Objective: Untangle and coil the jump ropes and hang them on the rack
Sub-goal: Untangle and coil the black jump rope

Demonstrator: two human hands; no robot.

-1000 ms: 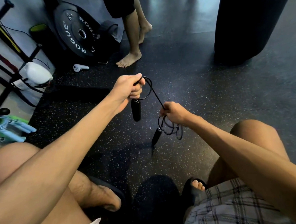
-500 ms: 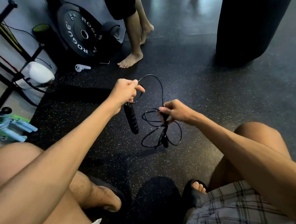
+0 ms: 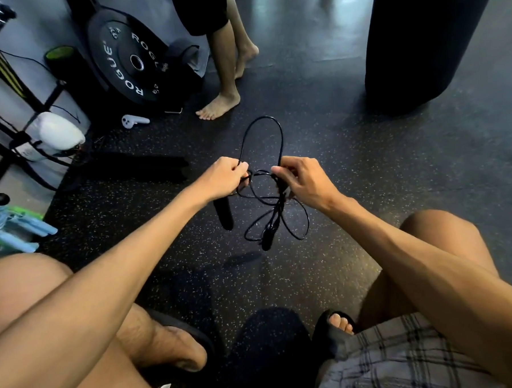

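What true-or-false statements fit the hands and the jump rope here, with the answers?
1. Both hands hold the black jump rope. True: the left hand and the right hand each grip it.
2. The rope lies flat on the floor. False: it is held up, and its handles hang below the hands.
3. A loop of rope arcs out beyond the two hands. True.
4. The weight plate lies flat. False: it stands on edge.
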